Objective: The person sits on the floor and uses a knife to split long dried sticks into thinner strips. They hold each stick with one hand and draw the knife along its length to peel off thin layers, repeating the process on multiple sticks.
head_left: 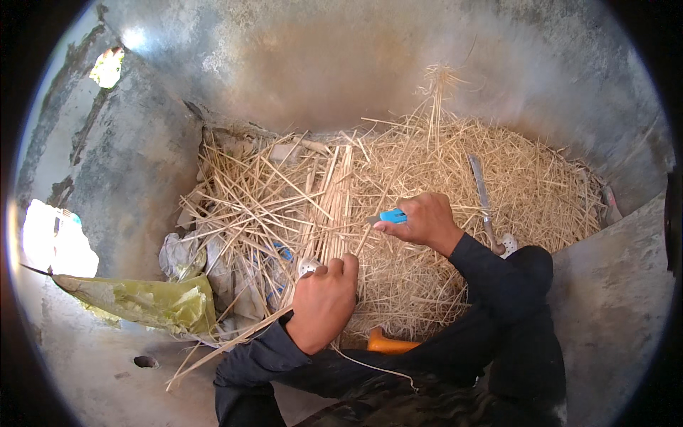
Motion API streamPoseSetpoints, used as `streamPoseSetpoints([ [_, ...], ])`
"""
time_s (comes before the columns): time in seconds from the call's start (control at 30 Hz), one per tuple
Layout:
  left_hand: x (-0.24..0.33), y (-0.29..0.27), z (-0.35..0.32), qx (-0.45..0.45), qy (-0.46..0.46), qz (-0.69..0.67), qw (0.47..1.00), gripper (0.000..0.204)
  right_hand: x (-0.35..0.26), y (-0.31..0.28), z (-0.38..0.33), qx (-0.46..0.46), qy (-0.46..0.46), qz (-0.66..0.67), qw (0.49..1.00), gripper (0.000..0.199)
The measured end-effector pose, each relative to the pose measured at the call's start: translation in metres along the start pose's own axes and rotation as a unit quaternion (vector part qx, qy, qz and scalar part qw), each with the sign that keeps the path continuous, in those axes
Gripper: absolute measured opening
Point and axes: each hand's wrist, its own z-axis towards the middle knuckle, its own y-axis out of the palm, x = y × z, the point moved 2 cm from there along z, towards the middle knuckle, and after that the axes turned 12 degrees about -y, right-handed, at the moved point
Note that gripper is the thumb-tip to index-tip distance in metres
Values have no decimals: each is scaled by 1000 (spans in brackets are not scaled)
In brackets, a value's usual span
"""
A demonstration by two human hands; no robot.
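Note:
My left hand (326, 302) is closed around thin pale strips (213, 354) that look like split bamboo or cane. Their ends stick out to the lower left, behind my wrist. From that fist one strip rises toward my right hand (427, 219), which is wrapped around a blue utility knife (393, 215). The knife points left, its tip against or very near the strip; exact contact is hard to make out. Just above my left knuckles shows a white piece with small holes (308, 266). Beneath both hands, a row of straighter strips (333, 206) lies side by side.
Loose shavings (512, 171) heap up on the right, with a long curved blade (480, 186) lying on them. Scattered sticks (249, 196) cover plastic sheeting at left. A yellowish sack (163, 302) and an orange curved object (390, 343) lie nearer me. Concrete walls (334, 64) enclose the space.

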Motion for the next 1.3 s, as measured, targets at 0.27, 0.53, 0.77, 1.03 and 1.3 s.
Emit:
streamPoseSetpoints([
  [0.27, -4, -14, -31, -52, 20, -46, 997, 16, 82, 6, -4, -69, 203, -2, 977, 72],
  [0.53, -14, -10, -54, -39, 3, -64, 997, 15, 76, 2, -6, -36, 209, 28, 977, 77],
  [0.77, -14, -28, -70, -12, -1, -183, 983, 15, 171, -6, -36, 44, 335, -50, 940, 85],
  [1.03, -29, -15, -48, -7, -109, -343, 933, 18, 14, -23, -7, 124, 89, 145, 978, 66],
  [1.3, 2, 6, -24, 14, -109, -340, 934, 19, -18, -25, -9, 29, -15, 22, 999, 67],
])
